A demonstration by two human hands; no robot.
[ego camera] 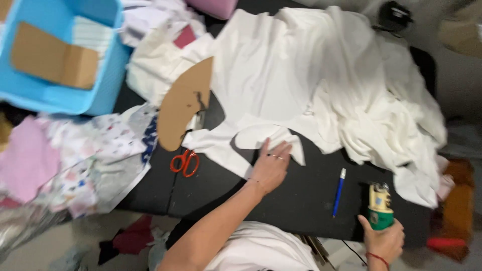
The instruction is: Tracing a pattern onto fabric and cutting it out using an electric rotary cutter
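My left hand [271, 165] lies flat, fingers together, on a cut piece of white fabric [261, 138] on the black table [301, 200]. My right hand [385, 238] grips a green and yellow handheld electric cutter [379, 207] standing at the table's near right edge. A large heap of white fabric [326, 75] spreads over the far and right part of the table. A blue pen [339, 191] lies between my two hands.
A curved brown cardboard pattern [183, 103] lies left of the white fabric, with orange-handled scissors [185, 161] below it. A blue plastic bin [95, 95] holding cardboard stands at far left. Printed and pink fabric scraps [75, 160] pile at the left.
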